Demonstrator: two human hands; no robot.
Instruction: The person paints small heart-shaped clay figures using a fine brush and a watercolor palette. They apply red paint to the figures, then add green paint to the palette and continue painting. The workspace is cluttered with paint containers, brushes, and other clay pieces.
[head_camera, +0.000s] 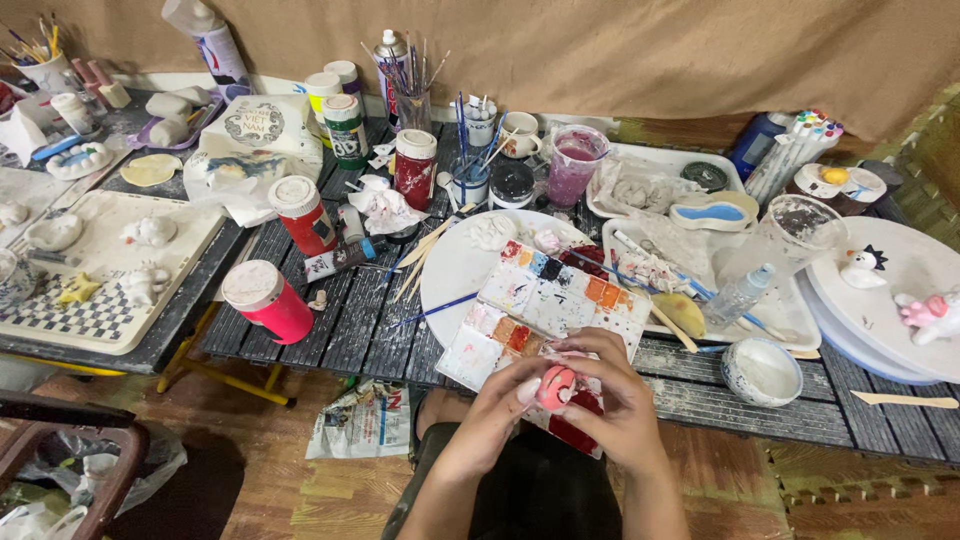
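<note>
My left hand (492, 408) and my right hand (622, 405) meet at the bottom centre, both closed around a small pink painted figurine (556, 386). The figurine sits between my fingertips, just in front of a white paint palette (545, 305) with several wells of red, orange, blue and black paint. The palette rests partly on a round white plate (462, 268) where a blue-handled brush (440, 308) lies. No brush is in either hand.
Red paint jars (268, 298) (302, 214) (415, 168) stand on the dark slatted table (330, 320). A small bowl (761, 371) and plastic bottle (738, 294) lie right. White trays hold unpainted figures (100, 270) left and painted ones (925, 312) right. Newspaper (368, 420) lies on the floor.
</note>
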